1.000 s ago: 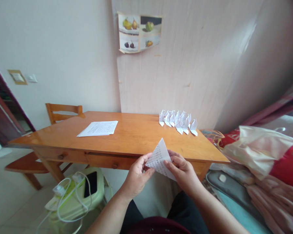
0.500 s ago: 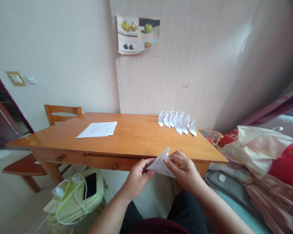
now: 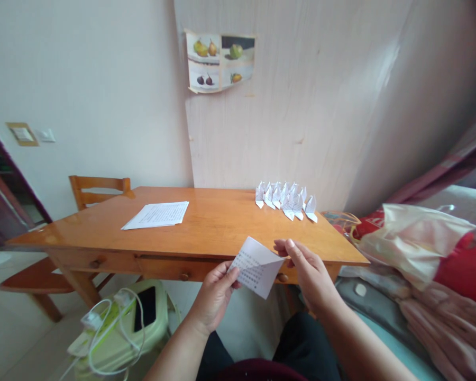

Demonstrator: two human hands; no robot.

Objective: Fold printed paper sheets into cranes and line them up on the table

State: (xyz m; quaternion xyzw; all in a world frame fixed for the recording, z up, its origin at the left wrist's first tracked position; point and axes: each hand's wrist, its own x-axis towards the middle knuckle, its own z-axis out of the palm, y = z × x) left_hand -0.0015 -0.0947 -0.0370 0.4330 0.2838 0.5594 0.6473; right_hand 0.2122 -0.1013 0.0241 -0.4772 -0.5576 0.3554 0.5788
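My left hand point(image 3: 219, 291) pinches the left corner of a folded sheet of printed paper point(image 3: 256, 269), thumb on top. The paper is a flat diamond shape held in front of the table's near edge, with a slanting fold line and rows of print. Just right of it is my right hand point(image 3: 305, 267), its fingers apart and holding nothing; its fingertips are close to the paper's right corner. Several folded paper figures point(image 3: 289, 203) with pointed tops stand grouped at the back right of the table.
A stack of printed sheets point(image 3: 158, 214) lies on the left of the wooden table point(image 3: 214, 222). Below left, a pale green stool point(image 3: 154, 312) bears a phone point(image 3: 145, 308) and white cables. A wooden chair point(image 3: 99, 188) stands behind left; bags point(image 3: 412, 238) lie at right.
The folded paper has opened from a triangle-like shape into a flat diamond. My right hand has let go of it and moved slightly right, while my left hand keeps hold.
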